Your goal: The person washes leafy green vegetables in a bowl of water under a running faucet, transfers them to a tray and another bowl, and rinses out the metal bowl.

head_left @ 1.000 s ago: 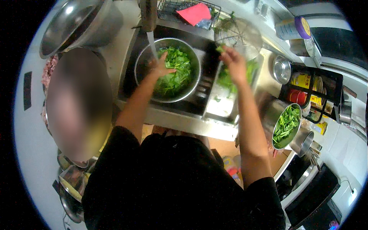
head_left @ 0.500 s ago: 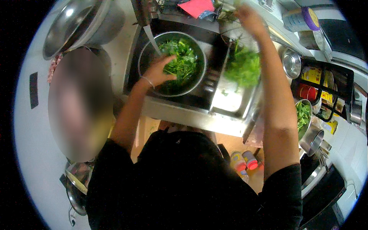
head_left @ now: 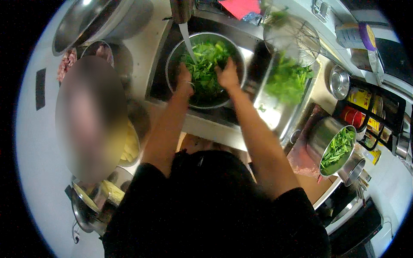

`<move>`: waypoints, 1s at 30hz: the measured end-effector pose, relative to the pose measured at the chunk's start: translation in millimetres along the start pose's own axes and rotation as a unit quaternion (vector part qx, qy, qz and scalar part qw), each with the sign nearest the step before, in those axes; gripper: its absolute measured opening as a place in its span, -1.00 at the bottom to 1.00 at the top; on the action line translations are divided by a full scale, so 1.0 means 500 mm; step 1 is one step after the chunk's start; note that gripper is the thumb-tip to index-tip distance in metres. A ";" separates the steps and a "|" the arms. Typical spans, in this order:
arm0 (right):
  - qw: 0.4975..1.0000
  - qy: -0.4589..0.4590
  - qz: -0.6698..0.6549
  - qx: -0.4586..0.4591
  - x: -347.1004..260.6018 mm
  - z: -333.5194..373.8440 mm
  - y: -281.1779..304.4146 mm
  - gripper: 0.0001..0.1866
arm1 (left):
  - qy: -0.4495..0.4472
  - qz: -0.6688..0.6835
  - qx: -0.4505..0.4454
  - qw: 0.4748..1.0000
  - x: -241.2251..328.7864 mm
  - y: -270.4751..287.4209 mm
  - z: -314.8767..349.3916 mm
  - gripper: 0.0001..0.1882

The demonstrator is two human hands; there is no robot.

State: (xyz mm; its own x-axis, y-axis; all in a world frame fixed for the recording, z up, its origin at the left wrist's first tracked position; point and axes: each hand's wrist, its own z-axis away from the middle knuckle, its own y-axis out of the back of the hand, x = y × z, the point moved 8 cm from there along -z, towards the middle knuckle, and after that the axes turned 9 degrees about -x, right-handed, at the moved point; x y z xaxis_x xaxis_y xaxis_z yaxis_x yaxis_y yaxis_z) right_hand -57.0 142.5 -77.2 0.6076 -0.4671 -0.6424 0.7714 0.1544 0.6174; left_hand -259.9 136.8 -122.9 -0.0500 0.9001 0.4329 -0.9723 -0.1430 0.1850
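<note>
A round metal pot [head_left: 169, 55] sits in the sink, filled with wet leafy greens [head_left: 207, 75]. Water runs into it from a dark faucet [head_left: 181, 12]. My left hand [head_left: 184, 79] is inside the pot's left side, closed around greens with its fingertips partly hidden. Opposite it, my right hand [head_left: 228, 77] presses into the same greens, thumb and fingers curled about them. To the right, more greens [head_left: 287, 84], blurred, lie on the metal draining area [head_left: 267, 112], below a wire strainer [head_left: 303, 32].
On the right stands a steel pot [head_left: 316, 139] of cut greens, near a small metal bowl [head_left: 340, 81] and a black rack [head_left: 389, 101]. A large metal basin [head_left: 92, 23] leans at upper left. Bowls of pinkish pieces [head_left: 67, 64] and pale yellow slices [head_left: 130, 146] are at left.
My right hand has come down from beside the wire strainer into the pot of greens. My left hand has sunk among the leaves. The whole view has shifted.
</note>
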 end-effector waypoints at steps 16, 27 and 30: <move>0.953 0.051 0.243 -0.171 -0.042 0.042 0.050 -0.38 | -0.140 0.091 -0.273 0.947 0.136 0.025 0.145 -0.59; 0.920 0.164 -0.042 -0.354 -0.071 -0.001 -0.186 -0.20 | -0.085 0.052 -0.139 0.985 0.017 0.005 -0.072 -0.28; 0.928 0.105 -0.132 -0.332 -0.173 0.068 -0.009 -0.31 | -0.057 0.108 -0.232 0.965 0.001 0.006 -0.086 -0.21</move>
State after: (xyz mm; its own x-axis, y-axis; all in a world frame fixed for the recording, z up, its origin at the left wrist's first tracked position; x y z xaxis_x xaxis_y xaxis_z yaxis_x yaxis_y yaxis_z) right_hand -119.4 152.4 -8.9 0.3508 -0.3949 -0.8491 0.8024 0.5943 0.0551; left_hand -272.7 154.7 -160.2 -0.2630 0.8156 0.5154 -0.9408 -0.0983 -0.3245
